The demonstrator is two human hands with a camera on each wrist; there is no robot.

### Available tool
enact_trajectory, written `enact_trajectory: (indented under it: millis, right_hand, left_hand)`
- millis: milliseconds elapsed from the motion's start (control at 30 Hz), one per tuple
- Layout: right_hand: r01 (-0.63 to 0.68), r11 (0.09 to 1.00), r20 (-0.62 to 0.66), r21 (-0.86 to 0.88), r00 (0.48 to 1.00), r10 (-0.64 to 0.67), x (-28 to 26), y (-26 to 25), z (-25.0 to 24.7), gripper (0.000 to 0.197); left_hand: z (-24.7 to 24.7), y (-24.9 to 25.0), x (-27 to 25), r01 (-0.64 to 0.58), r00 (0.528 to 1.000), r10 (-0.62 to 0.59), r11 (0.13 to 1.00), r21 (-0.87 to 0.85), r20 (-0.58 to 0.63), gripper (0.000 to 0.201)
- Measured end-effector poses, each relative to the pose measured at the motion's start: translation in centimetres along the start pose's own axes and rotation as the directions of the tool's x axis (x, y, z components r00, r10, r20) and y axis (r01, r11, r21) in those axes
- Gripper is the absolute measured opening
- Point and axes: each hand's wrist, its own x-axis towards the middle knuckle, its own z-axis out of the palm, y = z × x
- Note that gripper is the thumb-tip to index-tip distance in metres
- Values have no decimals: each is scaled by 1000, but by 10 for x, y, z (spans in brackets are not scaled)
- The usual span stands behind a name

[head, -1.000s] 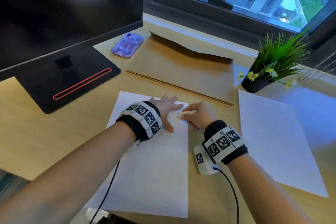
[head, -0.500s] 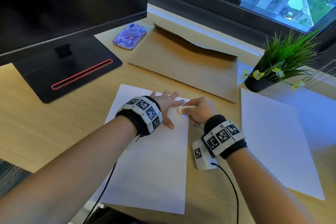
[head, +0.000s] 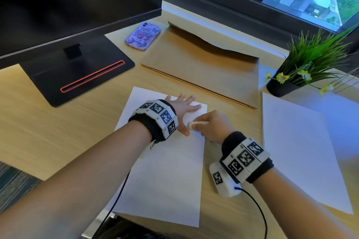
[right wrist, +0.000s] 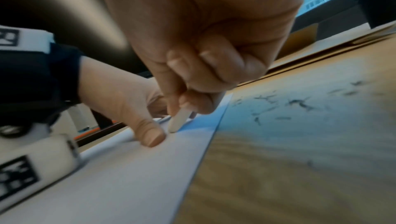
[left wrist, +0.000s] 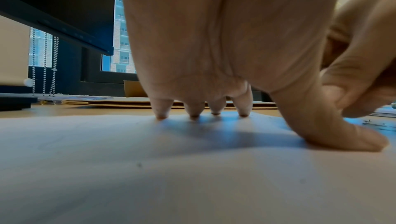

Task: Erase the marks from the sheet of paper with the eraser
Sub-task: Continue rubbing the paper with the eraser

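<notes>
A white sheet of paper (head: pixel 167 170) lies on the wooden desk in front of me. My left hand (head: pixel 182 110) rests flat on its upper part, fingers spread, fingertips (left wrist: pixel 194 115) and thumb pressing the sheet (left wrist: pixel 171 168) down. My right hand (head: pixel 209 124) pinches a flat white eraser (head: pixel 195 124) just right of the left thumb. In the right wrist view the eraser (right wrist: pixel 179 122) touches the sheet (right wrist: pixel 128 176) with its tip, near the sheet's right edge. Faint marks show near the sheet's top right corner. Dark eraser crumbs (right wrist: pixel 300 104) lie on the desk beside the sheet.
A second white sheet (head: pixel 299 149) lies to the right. A brown envelope (head: pixel 202 68) sits behind the sheets, a purple phone (head: pixel 142 36) at its left. A monitor stand (head: pixel 77 70) is at the back left, a potted plant (head: pixel 303 68) at the back right.
The right hand with the eraser has shifted slightly nearer and left on the sheet, close to the left thumb. The left hand stays pressed flat on the sheet. The head view has shifted slightly.
</notes>
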Motion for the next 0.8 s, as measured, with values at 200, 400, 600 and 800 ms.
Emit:
enact_trajectory:
  millis: [200,400,600,800]
  right_hand:
    - [-41,998,-176,42,983,48,14,-3,-13,33]
    - [-26,1000,18,-10,999,26,2,-7,-1,30]
    - [-79,991,-126,110,988,93,11,-5,-5,34]
    - [-43,990,-190,133,979,68,6,-3,5,18]
  left_hand:
    - [2,-1,2,2,1000,-3,1000,-31,-17,104]
    - [1,0,0,-5,1000,5,1000,-11,-9,104]
    - [1,1,-2,-9,1000,8,999,-32,-25,104]
    - [4,-2,-1,2,997,-13,991,-132,-82,106]
